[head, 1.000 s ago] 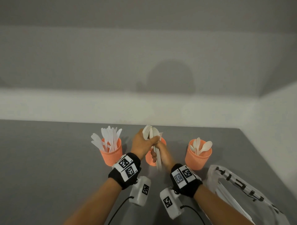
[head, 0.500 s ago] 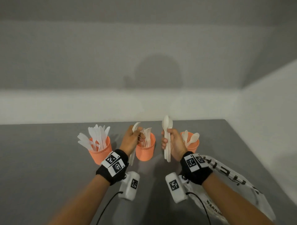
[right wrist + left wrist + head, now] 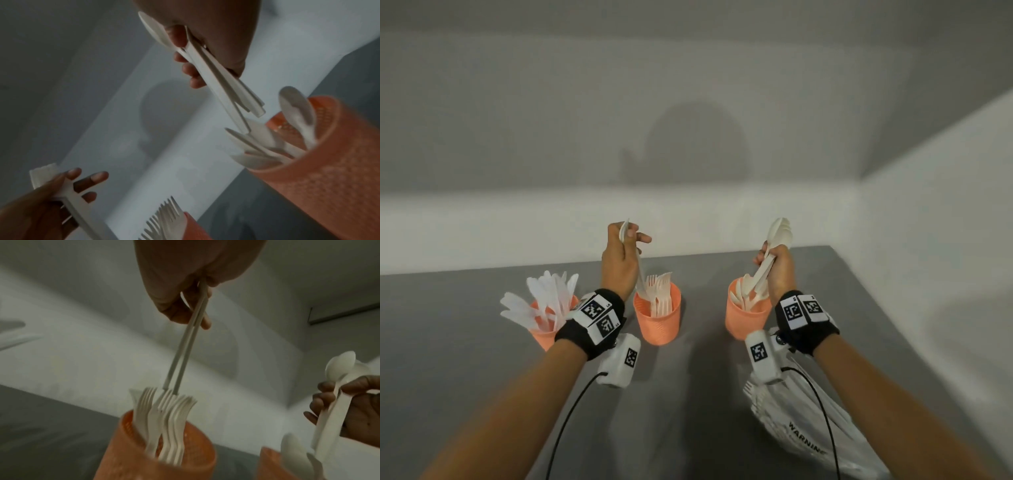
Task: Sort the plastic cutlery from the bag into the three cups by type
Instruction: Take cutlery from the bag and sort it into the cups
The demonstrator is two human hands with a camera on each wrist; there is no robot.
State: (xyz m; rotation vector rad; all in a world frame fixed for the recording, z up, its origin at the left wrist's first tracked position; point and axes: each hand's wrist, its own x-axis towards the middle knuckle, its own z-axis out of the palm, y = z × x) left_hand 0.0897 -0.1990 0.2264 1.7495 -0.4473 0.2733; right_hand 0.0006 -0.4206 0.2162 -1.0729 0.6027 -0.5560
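Observation:
Three orange cups stand in a row on the grey table: the left cup [image 3: 543,334] holds knives, the middle cup [image 3: 658,325] forks, the right cup [image 3: 743,320] spoons. My left hand [image 3: 619,260] grips white forks [image 3: 185,350] near their heads; two handles slant down to the fork heads in the middle cup [image 3: 127,459]. Above the spoon cup [image 3: 339,170], my right hand [image 3: 779,270] grips several white spoons [image 3: 222,84], bowls up and handle ends just over the rim. The cutlery bag [image 3: 808,435] lies under my right forearm.
A pale wall runs close behind the cups, and another closes the table's right side. The grey table [image 3: 448,359] stretches left and toward me. Cables hang from both wrist cameras. The bag shows more white cutlery inside.
My hands have moved apart and risen. The left hand carried its forks over the middle cup; the right hand carried the spoons to the right cup and tipped their handles toward it.

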